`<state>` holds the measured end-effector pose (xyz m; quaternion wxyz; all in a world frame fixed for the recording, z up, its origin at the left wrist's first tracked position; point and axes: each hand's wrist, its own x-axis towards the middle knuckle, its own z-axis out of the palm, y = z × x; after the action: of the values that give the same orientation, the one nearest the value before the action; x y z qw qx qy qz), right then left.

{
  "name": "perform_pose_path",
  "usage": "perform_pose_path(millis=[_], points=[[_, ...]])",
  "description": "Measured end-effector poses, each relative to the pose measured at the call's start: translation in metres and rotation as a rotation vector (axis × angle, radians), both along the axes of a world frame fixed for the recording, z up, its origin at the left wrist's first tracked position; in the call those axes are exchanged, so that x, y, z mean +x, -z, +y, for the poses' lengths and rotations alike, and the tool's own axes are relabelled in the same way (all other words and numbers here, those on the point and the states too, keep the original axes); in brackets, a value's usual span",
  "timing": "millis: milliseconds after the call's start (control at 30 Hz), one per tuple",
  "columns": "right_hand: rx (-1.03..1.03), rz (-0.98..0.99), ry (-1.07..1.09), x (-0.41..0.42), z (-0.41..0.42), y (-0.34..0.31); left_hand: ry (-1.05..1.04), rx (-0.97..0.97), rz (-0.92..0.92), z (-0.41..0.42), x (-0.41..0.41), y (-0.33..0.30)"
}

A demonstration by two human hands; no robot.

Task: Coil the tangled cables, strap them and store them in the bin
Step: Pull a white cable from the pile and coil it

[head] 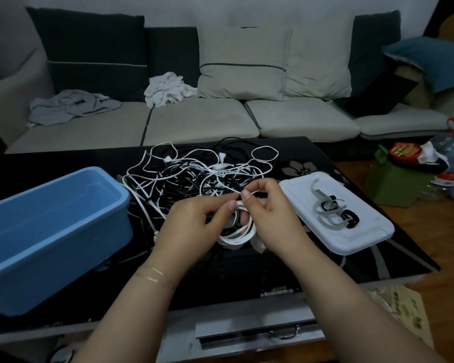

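Behind both hands [194,226] [270,218], white coil [237,235] (partly hidden) hangs pinched.

Home living room, sofa [194,121], coffee table [312,158]

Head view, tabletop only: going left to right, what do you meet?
Blue bin → left hand → white cable coil pinched by both hands → right hand → white tray holding the straps. The tangled cables span the middle behind the hands, so they are left unplaced.
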<state>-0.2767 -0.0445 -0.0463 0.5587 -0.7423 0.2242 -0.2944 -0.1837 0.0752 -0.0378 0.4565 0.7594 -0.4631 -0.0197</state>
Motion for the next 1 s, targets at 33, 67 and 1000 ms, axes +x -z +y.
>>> perform_pose_path(millis=[33, 67, 1000], points=[[0.002, -0.006, -0.003, 0.000, 0.000, -0.001, 0.006, -0.016, 0.060, -0.001, 0.001, 0.000], [0.004, -0.014, -0.009, 0.000, 0.002, -0.002, 0.018, -0.039, 0.142, -0.001, 0.004, 0.001], [0.069, -0.074, -0.070, 0.056, 0.032, 0.017, -0.462, -0.327, 0.004, 0.071, 0.095, -0.034]])
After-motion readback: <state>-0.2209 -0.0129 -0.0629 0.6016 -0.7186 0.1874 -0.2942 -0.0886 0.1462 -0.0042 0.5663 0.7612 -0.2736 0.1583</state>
